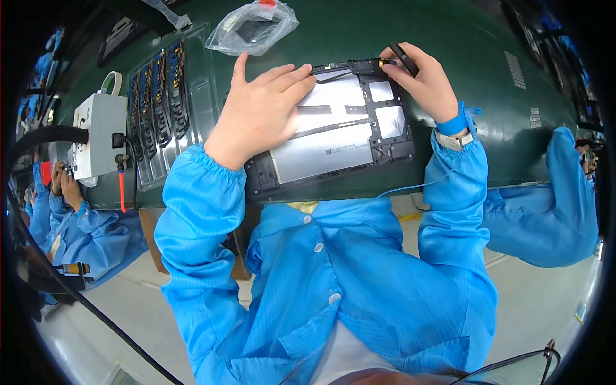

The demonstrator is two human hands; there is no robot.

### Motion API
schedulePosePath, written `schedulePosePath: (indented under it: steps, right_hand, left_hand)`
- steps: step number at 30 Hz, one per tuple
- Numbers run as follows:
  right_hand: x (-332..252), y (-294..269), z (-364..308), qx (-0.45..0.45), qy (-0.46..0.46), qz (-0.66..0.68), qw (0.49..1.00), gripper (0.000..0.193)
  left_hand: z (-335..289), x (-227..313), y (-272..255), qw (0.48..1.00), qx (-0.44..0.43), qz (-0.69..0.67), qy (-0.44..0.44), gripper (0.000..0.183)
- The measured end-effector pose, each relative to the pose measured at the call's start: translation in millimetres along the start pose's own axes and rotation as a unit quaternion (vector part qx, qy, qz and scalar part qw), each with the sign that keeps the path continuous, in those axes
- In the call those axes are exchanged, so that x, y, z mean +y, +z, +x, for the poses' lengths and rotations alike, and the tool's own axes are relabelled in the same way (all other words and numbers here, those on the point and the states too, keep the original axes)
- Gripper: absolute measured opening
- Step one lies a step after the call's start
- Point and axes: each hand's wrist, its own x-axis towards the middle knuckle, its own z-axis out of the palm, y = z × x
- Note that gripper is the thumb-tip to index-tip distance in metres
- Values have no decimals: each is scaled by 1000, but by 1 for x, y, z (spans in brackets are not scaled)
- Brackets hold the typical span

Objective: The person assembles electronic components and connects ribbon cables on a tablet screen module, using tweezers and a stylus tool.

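worktop (513,151): dark green; another blue-clad person (106,237) at left.
tablet-like device (337,146): at the worktop's near edge, inner side up, likely so its parts lie within reach.
left hand (262,109): open, fingers spread palm-down over the device's left part, apparently to steady it.
right hand (428,82): fingers closed on a black tool (403,59) at the device's far right corner, seemingly for fine control.
wrist strap (453,125): blue, on the right wrist, probably for grounding.
clear bag (253,29): far, beyond the device, out of the hands' way.
tray (204,80): left, black parts (178,109) sorted in rows.
white box (101,131): farther left, cabled.
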Motion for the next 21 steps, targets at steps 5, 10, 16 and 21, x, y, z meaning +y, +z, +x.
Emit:
schedulePosePath:
  steps: [5,10,16,21]
  right_hand:
    - [-9,1,-3,66,14,-100,993,35]
    - [-5,5,-4,83,-33,-178,980,38]
    - [-3,8,-2,109,-82,-250,959,36]
    - [-3,8,-2,103,-63,-241,963,34]
  left_hand:
    - [8,-1,-8,999,-20,47,15,39]
    - [14,-1,-11,996,-34,73,45,33]
    - [26,3,-14,985,25,102,135,18]
    - [37,5,-18,979,-65,98,168,18]
